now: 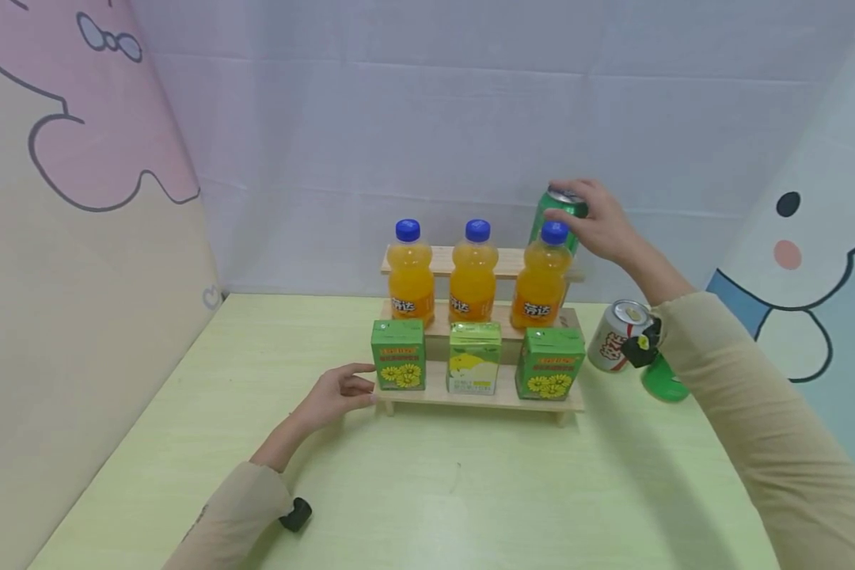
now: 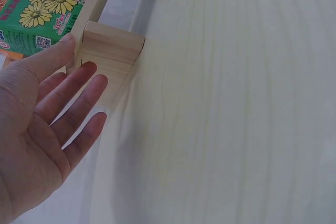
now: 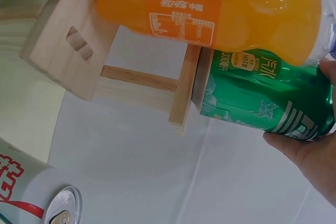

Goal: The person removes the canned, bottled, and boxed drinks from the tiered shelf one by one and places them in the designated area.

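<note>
In the head view, my right hand (image 1: 602, 226) grips a green soda can (image 1: 541, 212) near its top, at the right end of the upper tier of a wooden stepped shelf (image 1: 438, 261). The can's base is right at the tier in the right wrist view, and an orange soda bottle (image 3: 184, 9) partly covers it. My left hand (image 1: 336, 398) is at the shelf's lower left end. From the left wrist view, its thumb touches the end of the bottom tier, while the other fingers extend loosely beside the wooden leg (image 2: 113, 43).
Three orange soda bottles (image 1: 473, 273) with blue caps line the middle tier. Three drink cartons (image 1: 473, 364), two green and one paler, stand on the bottom tier. Right of the shelf are a white-and-red can (image 1: 608, 340) and a green rounded object (image 1: 663, 384), partly hidden by the sleeve.
</note>
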Motion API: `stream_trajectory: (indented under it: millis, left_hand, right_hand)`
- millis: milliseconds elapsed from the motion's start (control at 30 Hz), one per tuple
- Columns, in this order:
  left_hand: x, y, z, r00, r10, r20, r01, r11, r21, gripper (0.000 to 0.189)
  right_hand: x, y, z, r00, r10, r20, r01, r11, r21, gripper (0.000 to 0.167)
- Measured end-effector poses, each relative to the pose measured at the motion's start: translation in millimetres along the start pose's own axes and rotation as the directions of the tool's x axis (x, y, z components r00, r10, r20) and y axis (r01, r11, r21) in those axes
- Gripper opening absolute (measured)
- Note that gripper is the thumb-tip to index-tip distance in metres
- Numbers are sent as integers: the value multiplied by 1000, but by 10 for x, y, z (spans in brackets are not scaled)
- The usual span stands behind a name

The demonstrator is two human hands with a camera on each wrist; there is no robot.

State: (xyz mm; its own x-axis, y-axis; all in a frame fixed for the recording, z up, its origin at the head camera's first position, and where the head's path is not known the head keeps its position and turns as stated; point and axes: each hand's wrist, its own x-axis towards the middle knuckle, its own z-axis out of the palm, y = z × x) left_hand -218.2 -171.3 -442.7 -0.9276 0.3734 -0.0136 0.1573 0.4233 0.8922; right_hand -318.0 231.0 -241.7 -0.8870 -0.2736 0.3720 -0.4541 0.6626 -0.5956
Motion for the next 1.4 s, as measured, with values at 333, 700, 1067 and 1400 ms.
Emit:
stream_trajectory:
  millis: [333,700,1067,1400]
  left_hand:
    - [4,5,-3,1000,13,2,-13,1000,3,54]
    - [7,13,30,1000,4,3,-4,1000,2,54]
    - [11,-12,25,1000,-5,3,5,1000,-4,54]
    - [20,-25,22,1000,8,5,-8,1000,-14,55]
  right_hand:
    - [-55,40,17,994,-43,-104,46,999,20,49]
    - [-161,112,-1,976,-32,-214,38,999,26,47]
    - [-262,41,-112,962,-50,-268,55,998,14,43]
    - [-401,1,-254,947,-44,-320,37,999,-26,42]
